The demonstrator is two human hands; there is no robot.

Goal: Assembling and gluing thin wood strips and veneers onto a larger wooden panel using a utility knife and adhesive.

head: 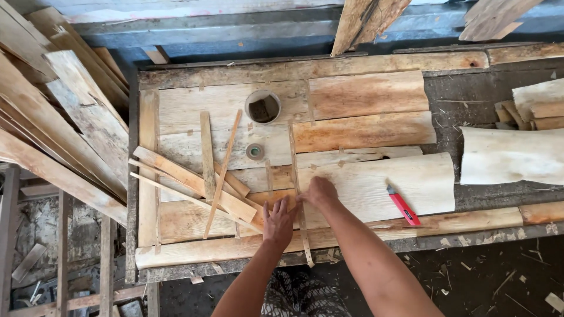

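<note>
Now pinned near the desk [352, 238] edge: thin wood strip [298, 194], right hand [319, 191] clamped on it, left hand [278, 220] flat, fingers apart, beside. Likely to snap or skid if pressed unevenly; red utility knife [403, 206] just right.

The right hand [318, 192] covers part of the thin wood strip [296, 188]; 2 leaning planks [367, 20] run past the top edge.
</note>
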